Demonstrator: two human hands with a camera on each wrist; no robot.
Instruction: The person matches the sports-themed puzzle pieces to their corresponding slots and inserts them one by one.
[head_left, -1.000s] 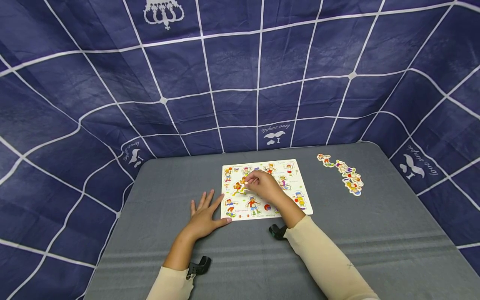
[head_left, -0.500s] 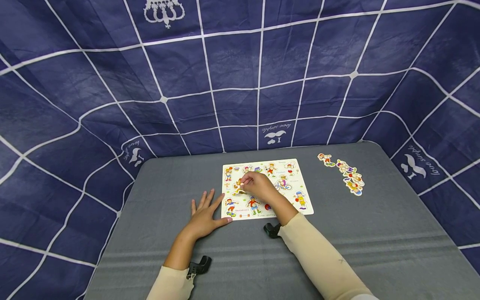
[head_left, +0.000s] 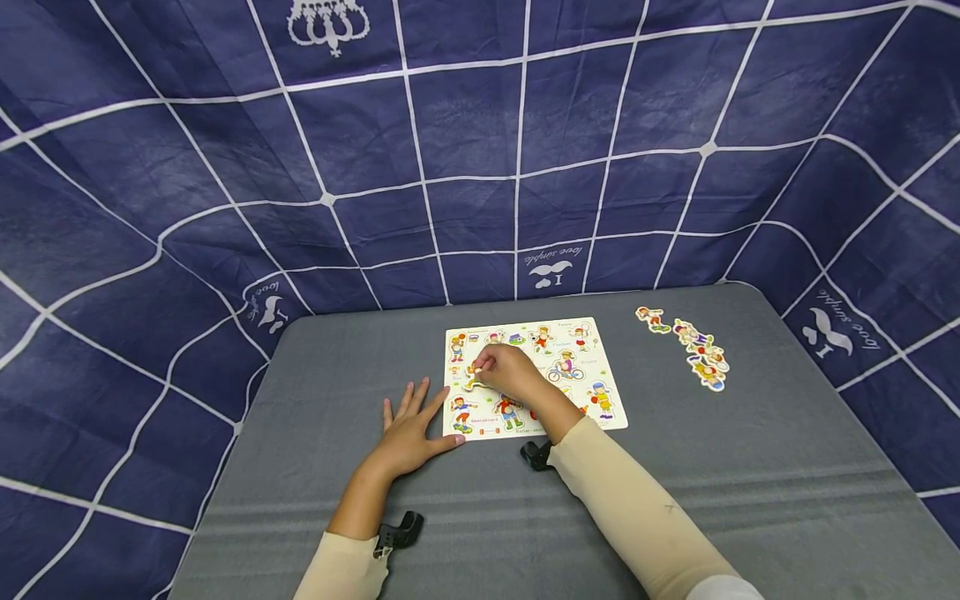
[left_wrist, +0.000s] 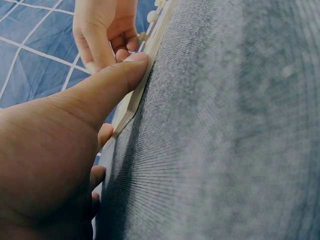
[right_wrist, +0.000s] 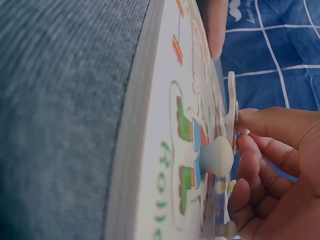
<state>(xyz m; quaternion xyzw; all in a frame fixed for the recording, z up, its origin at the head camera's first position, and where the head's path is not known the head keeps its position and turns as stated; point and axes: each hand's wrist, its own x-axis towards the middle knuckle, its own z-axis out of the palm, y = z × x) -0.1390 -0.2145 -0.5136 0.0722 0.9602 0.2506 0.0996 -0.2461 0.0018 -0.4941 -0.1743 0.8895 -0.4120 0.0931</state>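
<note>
A cream puzzle board [head_left: 592, 367] printed with sports figures lies flat on the grey surface. Above its left half my right hand [head_left: 512, 373] pinches a runner-shaped knobbed puzzle piece [head_left: 472, 384]. The right wrist view shows this piece [right_wrist: 231, 100] edge-on, tilted and slightly raised off the board, its knob largely covered by the fingertips. My left hand [head_left: 405, 442] lies spread at the board's near left corner, fingers straight. Its thumb [left_wrist: 131, 67] rests on the board's edge in the left wrist view. A roller-skating figure [head_left: 507, 412] with a round knob [right_wrist: 220, 156] sits beside the right hand.
Several loose puzzle pieces [head_left: 701, 354] overlap on the grey table [head_left: 750, 467] right of the board, with one skateboarder piece [head_left: 653, 320] slightly apart. Blue curtains [head_left: 480, 208] with white lines enclose the back and sides. Black camera mounts [head_left: 401, 531] sit at both wrists.
My right hand has shifted a little left and toward me with the runner piece, uncovering the bicycle figure. My left hand has stayed in place.
</note>
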